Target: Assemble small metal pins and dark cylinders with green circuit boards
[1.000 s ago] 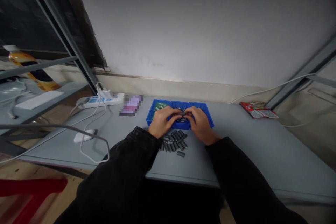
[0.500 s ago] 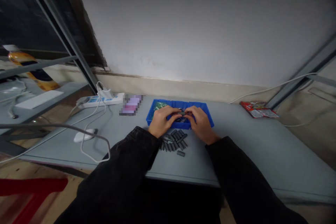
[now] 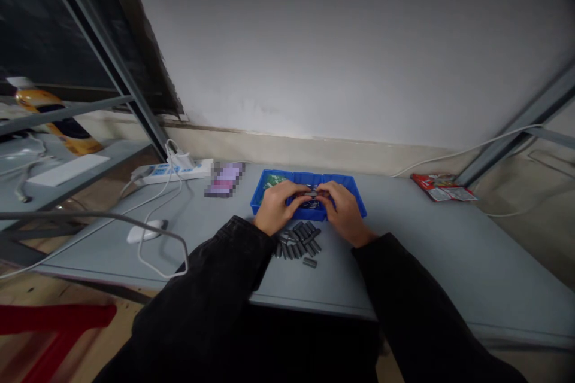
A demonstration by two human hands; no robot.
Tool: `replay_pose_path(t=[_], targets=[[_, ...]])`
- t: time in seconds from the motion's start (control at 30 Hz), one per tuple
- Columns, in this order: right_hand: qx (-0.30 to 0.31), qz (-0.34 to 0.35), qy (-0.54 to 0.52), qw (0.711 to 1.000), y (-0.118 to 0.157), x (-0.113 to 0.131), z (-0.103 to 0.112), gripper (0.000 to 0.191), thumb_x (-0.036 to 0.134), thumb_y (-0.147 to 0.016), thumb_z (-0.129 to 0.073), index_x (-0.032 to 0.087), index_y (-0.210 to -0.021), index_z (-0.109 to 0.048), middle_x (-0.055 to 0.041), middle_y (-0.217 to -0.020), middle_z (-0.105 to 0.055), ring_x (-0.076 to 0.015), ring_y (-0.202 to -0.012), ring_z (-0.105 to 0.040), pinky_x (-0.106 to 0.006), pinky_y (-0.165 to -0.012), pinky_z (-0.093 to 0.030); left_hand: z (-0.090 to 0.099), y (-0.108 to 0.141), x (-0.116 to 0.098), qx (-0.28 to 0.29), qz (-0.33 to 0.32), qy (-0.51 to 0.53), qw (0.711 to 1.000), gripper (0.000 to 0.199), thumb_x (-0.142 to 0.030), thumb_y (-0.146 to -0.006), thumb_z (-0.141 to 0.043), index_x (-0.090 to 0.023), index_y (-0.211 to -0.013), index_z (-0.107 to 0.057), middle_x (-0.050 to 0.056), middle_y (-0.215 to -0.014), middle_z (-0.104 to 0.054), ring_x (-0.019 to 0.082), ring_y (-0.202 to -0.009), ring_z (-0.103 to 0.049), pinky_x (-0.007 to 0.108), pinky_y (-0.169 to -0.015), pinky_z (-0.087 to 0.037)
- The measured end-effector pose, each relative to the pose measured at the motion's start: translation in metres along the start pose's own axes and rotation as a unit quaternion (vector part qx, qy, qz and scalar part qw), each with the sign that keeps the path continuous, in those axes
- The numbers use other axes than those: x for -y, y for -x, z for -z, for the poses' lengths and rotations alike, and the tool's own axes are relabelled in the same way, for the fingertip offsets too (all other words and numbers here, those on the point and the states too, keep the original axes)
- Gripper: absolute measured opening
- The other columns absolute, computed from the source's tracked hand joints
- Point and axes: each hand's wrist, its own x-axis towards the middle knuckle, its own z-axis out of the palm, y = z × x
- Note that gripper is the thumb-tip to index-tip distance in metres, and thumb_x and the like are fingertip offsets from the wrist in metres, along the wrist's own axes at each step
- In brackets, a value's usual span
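Note:
My left hand (image 3: 279, 203) and my right hand (image 3: 344, 209) meet over the middle of a blue divided tray (image 3: 357, 192). Between their fingertips they pinch a small dark grey cylinder (image 3: 311, 194), largely covered by the fingers. Green pieces (image 3: 273, 180) lie in the tray's left compartment, and thin shiny metal pieces (image 3: 314, 204) in the middle one. In front of the tray, partly behind my left wrist, is a pile of dark grey cylinders (image 3: 297, 242). One loose grey cylinder (image 3: 309, 262) lies nearer the table edge.
Left of the tray are a blurred-out purple object (image 3: 225, 180), a white power strip (image 3: 155, 173) and a white mouse-like object (image 3: 144, 231) among looping cables. A red packet (image 3: 442, 187) lies at the right by the metal frame. An orange bottle (image 3: 56, 116) rests on the left shelf.

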Motion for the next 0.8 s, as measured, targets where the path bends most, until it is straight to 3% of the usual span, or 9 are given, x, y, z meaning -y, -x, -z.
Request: replay_pose_path(t=[0.43,0.63,0.8], targets=[[0.003,-0.004,0.003,1.0,-0.0002,0.0,0.0008,0.019,0.026,-0.103,-0.042,0.022,-0.099,-0.06,-0.0056,-0.094,-0.065,-0.0208,-0.089,-0.061,-0.035,-0.082,-0.045,-0.0002,0.0,0.0009,-0.007,0.0,0.0,1.0,0.016,-0.027,-0.094,-0.064,-0.016,-0.104,-0.07,0.007,-0.099,-0.073,0.017,-0.087,-0.067,0.034,-0.085,-0.055],[-0.004,-0.021,-0.018,1.0,-0.0006,0.0017,0.0016,0.014,0.029,-0.099,-0.053,0.023,-0.11,-0.058,-0.0043,-0.092,-0.065,-0.0208,-0.084,-0.06,-0.036,-0.078,-0.046,0.0006,-0.0006,0.0007,-0.019,0.013,-0.004,1.0,0.015,-0.028,-0.094,-0.064,-0.017,-0.1,-0.071,0.006,-0.095,-0.073,0.016,-0.084,-0.067,0.03,-0.082,-0.054],[-0.007,-0.003,-0.011,1.0,-0.0011,0.0014,0.0013,0.01,0.025,-0.099,-0.05,0.023,-0.102,-0.06,-0.0038,-0.092,-0.065,-0.0199,-0.086,-0.06,-0.034,-0.078,-0.045,0.0002,-0.0003,0.0012,-0.011,0.009,-0.002,1.0,0.013,-0.026,-0.092,-0.066,-0.017,-0.101,-0.07,0.005,-0.096,-0.073,0.015,-0.082,-0.066,0.031,-0.083,-0.054]])
